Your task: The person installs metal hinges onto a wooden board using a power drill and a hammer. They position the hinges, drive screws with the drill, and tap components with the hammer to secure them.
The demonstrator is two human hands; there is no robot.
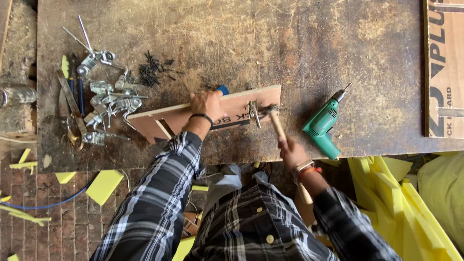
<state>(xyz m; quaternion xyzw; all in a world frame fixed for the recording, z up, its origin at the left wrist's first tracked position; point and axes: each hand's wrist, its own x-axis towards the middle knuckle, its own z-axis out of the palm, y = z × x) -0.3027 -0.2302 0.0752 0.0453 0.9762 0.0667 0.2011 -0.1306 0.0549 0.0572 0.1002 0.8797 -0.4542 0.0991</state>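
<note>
Near the tabletop's (299, 38) left edge lie metal latches (108, 99), with black screws (152, 72) just beside them. The left hand (207, 104) presses flat, fingers spread, on a board (232, 108) near the front edge, pinning it steady. The right hand (291, 152) has its fingers closed around a hammer (276, 121) whose head meets a metal fitting (253, 112) on the board. A green drill (323, 126) lies just right of it.

A scuffed brown tabletop (299, 43) is lying under my fingers, carrying a notched plywood offcut (227, 113), a green electric drill (323, 124), loose black screws (153, 71), metal hinges (110, 99) and a cardboard sheet (443, 72).
</note>
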